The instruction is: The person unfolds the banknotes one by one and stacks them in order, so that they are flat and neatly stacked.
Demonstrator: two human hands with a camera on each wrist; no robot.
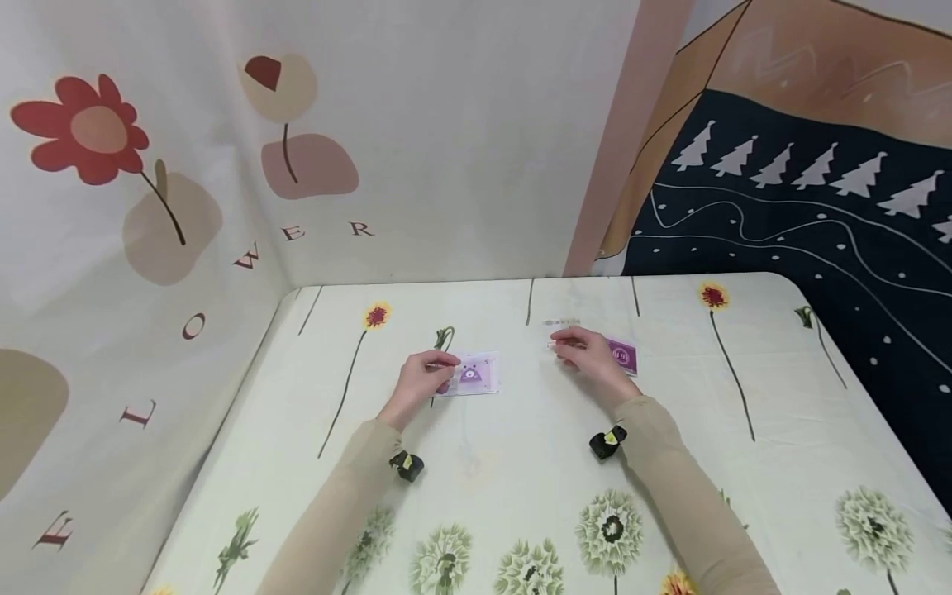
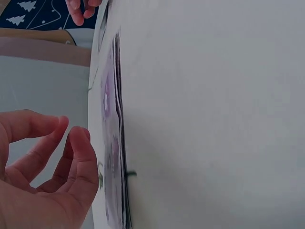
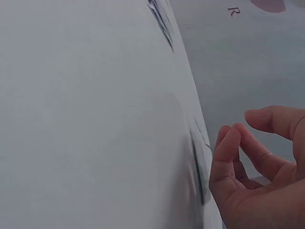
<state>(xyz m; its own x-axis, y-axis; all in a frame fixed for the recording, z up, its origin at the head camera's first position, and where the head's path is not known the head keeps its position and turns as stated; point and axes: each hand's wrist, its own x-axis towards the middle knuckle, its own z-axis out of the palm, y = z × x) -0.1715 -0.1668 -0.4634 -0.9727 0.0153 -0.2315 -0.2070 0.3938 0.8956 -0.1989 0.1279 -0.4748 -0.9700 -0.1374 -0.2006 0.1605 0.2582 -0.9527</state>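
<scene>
Your left hand [image 1: 422,383] hovers at the left end of a lilac pack [image 1: 478,373], which lies flat on the tablecloth [image 1: 521,471]. From the middle of that pack, your hand sits at about 9 o'clock and hides part of its end. Your left wrist view shows the fingers loosely bent with nothing visible between the tips, so the grip reads as released. The same view shows the pack edge-on, in thin layers; its printed face is lilac.

Your right hand [image 1: 592,360] is at 3 o'clock from the pack, well apart from it. Its fingers are bent and relaxed too, thumb apart from the other tips, grasping nothing that shows. A darker purple card [image 1: 625,357] lies just beside it at 3 o'clock, partly covered by the hand. A small clear strip [image 1: 561,321] lies near your fingertips at 11 o'clock. Whether those tips touch anything on the cloth, you cannot tell from here.

A black camera sits at each of your wrists. Straight ahead at 12 o'clock hangs a pale curtain [image 1: 454,165]; at 2 o'clock is a dark cloth [image 1: 803,215] printed with white trees.
</scene>
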